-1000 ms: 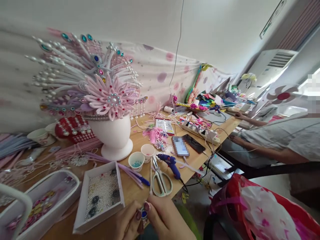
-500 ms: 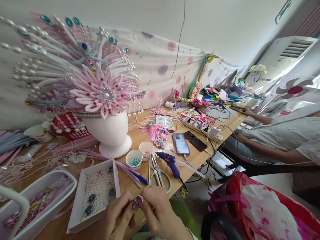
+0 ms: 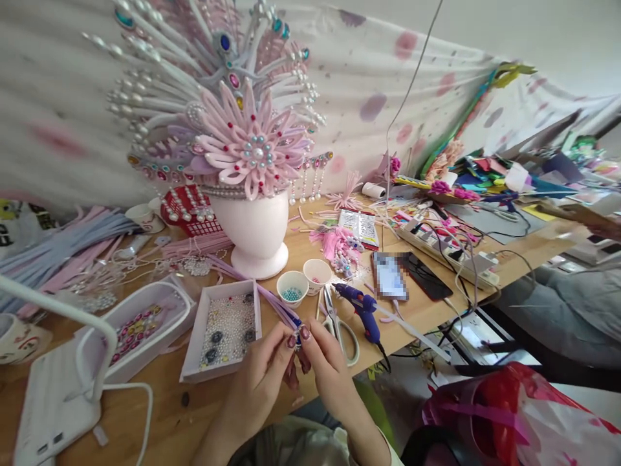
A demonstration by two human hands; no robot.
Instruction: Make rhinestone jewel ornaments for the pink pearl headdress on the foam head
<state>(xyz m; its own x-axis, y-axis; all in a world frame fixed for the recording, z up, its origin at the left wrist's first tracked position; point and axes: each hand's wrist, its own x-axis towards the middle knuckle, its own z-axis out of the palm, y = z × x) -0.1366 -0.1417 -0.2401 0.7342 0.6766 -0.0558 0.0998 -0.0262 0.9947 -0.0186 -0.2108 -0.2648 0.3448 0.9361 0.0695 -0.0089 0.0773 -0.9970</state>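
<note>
My left hand (image 3: 272,362) and my right hand (image 3: 326,359) meet above the table's front edge, thumbs and fingertips pinched together. Between them is a tiny piece, mostly covered by the fingers; I cannot make out what it is. Just left of the hands lies a white box (image 3: 188,362) of small pearl beads with some dark round pieces. Beyond the fingertips are purple fuzzy stems (image 3: 272,299) and a blue pen (image 3: 290,317). Scissors (image 3: 334,317) with pale handles and a purple glue gun (image 3: 361,307) lie to the right.
A pearl-covered headdress (image 3: 257,145) sits on a white head stand (image 3: 257,236). Two paper cups (image 3: 292,299) hold beads. A white basket (image 3: 182,317) of gems and a white lamp base (image 3: 58,401) stand left. Phones (image 3: 391,275) and a power strip (image 3: 446,259) lie right; another person's sleeve (image 3: 577,317) shows.
The view has turned left and downward, bringing the lamp base into sight. My hands stay pinched together, now a little higher and further right in the picture.
</note>
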